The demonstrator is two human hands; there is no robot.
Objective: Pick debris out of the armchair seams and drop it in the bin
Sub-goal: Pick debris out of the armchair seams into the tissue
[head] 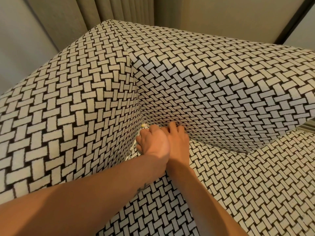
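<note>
Here, reaching into the armchair (pixel 85 99) corner seam with left hand (pixel 151 142) and right hand (pixel 178 139) touching side by side, curling fingers near pale debris (pixel 143 125); whether pinching any, cannot tell.

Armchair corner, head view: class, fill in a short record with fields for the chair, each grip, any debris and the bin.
Chair: armchair in black-and-cream basket-weave fabric
Left grip: hand at the corner seam, fingers tucked down out of sight
Right grip: hand touching the left one, fingertips pressed into the seam
Debris: small yellow-white scrap in the seam just beyond the left grip
Held: cannot tell for either grip
Bin: not in view
Behind: curtain
</note>
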